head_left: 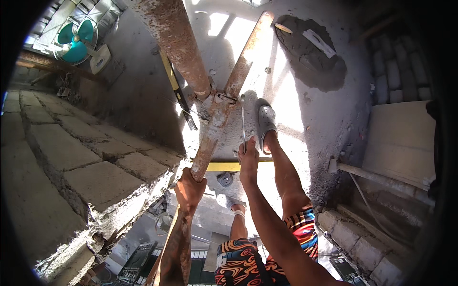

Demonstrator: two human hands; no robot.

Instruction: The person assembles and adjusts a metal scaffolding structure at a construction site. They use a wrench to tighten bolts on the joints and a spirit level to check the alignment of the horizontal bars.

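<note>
My left hand [190, 189] is wrapped round the lower end of a rusty metal pipe [205, 153]. That pipe meets a thick rusty pipe [174, 45] and a thinner rusty pipe [249, 55] at a rusted joint [220, 106]. Just right of the joint, my right hand [249, 159] is closed on a thin metal bar [243, 119] that points away from me. The bar's exact kind I cannot make out. Its far tip is close to the joint; whether they touch I cannot tell.
A concrete block wall [81, 157] rises at the left. A black-and-yellow strip [174, 88] leans behind the thick pipe; a yellow bar [223, 166] lies crosswise below. Wet mortar [317, 62] spreads at far right. A teal-bladed fan [76, 45] stands far left. My grey clog [267, 121] is near the bar.
</note>
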